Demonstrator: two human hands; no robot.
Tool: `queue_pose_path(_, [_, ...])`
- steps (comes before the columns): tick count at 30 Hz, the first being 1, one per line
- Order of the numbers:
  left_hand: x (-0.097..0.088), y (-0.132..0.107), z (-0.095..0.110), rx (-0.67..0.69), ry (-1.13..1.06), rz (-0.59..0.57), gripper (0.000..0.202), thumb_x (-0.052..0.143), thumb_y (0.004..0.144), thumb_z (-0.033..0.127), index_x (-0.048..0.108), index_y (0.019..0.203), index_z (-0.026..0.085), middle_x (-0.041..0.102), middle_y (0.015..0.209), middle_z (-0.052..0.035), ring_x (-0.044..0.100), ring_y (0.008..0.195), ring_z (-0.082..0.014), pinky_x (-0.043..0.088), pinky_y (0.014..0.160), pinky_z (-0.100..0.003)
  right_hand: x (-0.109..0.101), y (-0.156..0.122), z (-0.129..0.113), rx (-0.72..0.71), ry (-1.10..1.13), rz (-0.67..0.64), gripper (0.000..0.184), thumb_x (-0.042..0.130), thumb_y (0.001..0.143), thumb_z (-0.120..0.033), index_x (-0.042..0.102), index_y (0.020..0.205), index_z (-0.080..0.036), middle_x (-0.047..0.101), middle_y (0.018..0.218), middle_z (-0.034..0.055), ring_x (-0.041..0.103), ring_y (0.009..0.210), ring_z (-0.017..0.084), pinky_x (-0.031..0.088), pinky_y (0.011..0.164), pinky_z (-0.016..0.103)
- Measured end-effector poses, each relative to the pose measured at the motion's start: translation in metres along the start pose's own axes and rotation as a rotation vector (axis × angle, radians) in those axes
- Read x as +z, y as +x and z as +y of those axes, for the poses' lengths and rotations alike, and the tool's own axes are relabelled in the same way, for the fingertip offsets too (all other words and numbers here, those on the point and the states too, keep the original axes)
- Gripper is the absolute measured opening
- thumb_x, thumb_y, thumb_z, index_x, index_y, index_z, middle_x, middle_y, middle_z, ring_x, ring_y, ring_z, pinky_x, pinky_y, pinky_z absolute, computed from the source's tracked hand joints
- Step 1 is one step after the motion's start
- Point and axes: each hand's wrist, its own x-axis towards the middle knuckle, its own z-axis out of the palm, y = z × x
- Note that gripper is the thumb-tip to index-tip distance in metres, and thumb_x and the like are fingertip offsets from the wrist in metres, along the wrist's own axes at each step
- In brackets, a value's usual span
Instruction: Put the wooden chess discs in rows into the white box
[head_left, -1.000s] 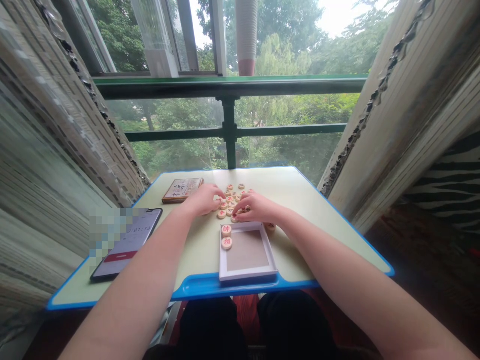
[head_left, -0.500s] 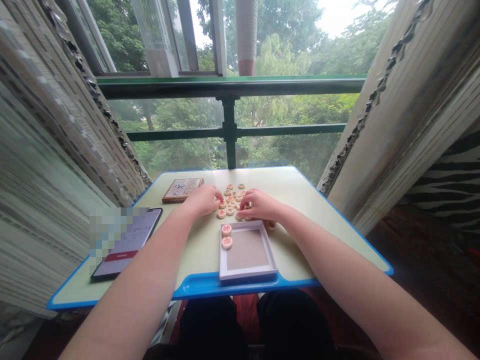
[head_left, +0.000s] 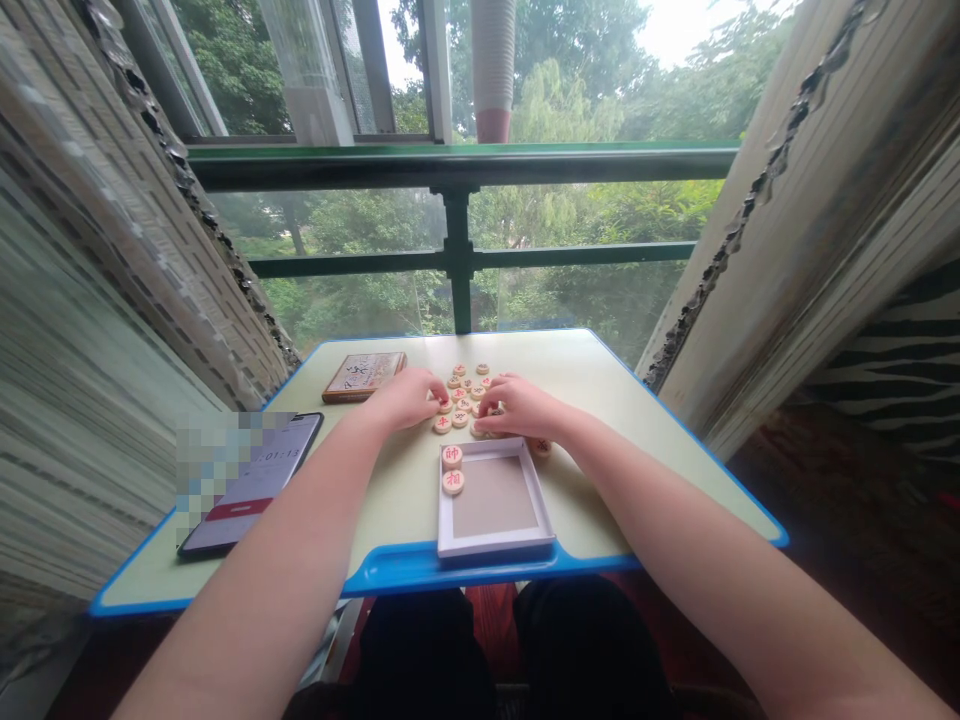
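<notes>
Round wooden Chinese chess pieces (head_left: 460, 419) with red and dark characters lie in a loose cluster at mid-table. At the cluster's left side my left hand (head_left: 411, 396) has its fingertips closed in a pinch at a red-marked piece (head_left: 445, 407). From the right, my right hand (head_left: 519, 406) arches over several pieces, fingers bent and apart, tips touching or just above a piece (head_left: 477, 428); its palm hides part of the cluster. Nearer me lies a shallow white box tray (head_left: 538, 498), with two red-marked pieces (head_left: 452, 482) along its left wall.
A patterned flat box (head_left: 365, 376) lies at the back left. The phone (head_left: 259, 485), showing a timer, rests at the left. One piece (head_left: 541, 448) sits beside the tray's right corner. Blue edging (head_left: 465, 574) rims the table; a green railing (head_left: 465, 168) stands behind.
The view has shifted very slightly. Both hands stay at the same pieces, and the pieces and tray keep their places.
</notes>
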Motion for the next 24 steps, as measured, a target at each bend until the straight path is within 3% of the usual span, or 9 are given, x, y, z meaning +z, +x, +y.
queue_pose_path(4, [0.002,0.001,-0.002,0.007,-0.017,0.0,0.025,0.052,0.069,0.023,0.072,0.085,0.022,0.068,0.095,-0.0033,0.06,0.085,-0.0178,0.045,0.075,-0.023,-0.003,0.001,0.007,0.072,-0.045,0.067,0.024,0.054,0.081,-0.035,0.069,0.076,-0.016,0.062,0.083,0.0068,0.054,0.083,0.017,0.039,0.074,0.025])
queue_pose_path(8, [0.003,0.001,-0.002,0.014,-0.022,0.0,0.025,0.051,0.069,0.024,0.071,0.084,0.022,0.068,0.094,-0.0037,0.059,0.084,-0.0176,0.044,0.075,-0.023,-0.019,-0.006,0.013,0.26,-0.174,0.074,0.022,0.052,0.08,-0.031,0.069,0.081,-0.018,0.063,0.091,0.0078,0.056,0.082,0.017,0.039,0.069,0.024])
queue_pose_path(11, [0.002,0.0,-0.001,0.017,-0.023,0.005,0.026,0.05,0.069,0.025,0.071,0.086,0.023,0.067,0.096,-0.0039,0.06,0.085,-0.0178,0.045,0.074,-0.024,-0.035,-0.016,0.013,0.403,-0.205,-0.035,0.025,0.056,0.075,-0.035,0.068,0.091,-0.02,0.063,0.098,0.0079,0.058,0.082,0.018,0.04,0.065,0.025])
queue_pose_path(15, [0.002,-0.001,0.0,0.007,-0.03,0.005,0.027,0.05,0.07,0.027,0.071,0.087,0.023,0.067,0.097,-0.0038,0.06,0.084,-0.0183,0.045,0.073,-0.024,-0.052,-0.027,0.012,0.454,-0.143,-0.235,0.046,0.067,0.062,-0.043,0.064,0.104,-0.023,0.063,0.104,0.0061,0.059,0.084,0.021,0.043,0.063,0.026])
queue_pose_path(20, [0.002,0.0,0.001,-0.003,-0.038,-0.016,0.026,0.05,0.071,0.026,0.071,0.086,0.023,0.067,0.096,-0.0036,0.061,0.084,-0.0178,0.045,0.073,-0.023,-0.052,-0.029,0.011,0.47,-0.154,-0.377,0.051,0.071,0.056,-0.036,0.062,0.103,-0.022,0.064,0.101,0.0062,0.061,0.08,0.02,0.043,0.058,0.025])
queue_pose_path(24, [0.001,0.0,0.0,0.007,-0.042,-0.025,0.026,0.05,0.071,0.026,0.071,0.086,0.023,0.067,0.097,-0.0036,0.061,0.084,-0.0179,0.045,0.075,-0.024,-0.047,-0.027,0.008,0.448,-0.141,-0.38,0.043,0.068,0.059,-0.03,0.062,0.1,-0.021,0.066,0.095,0.0049,0.061,0.075,0.018,0.041,0.055,0.024])
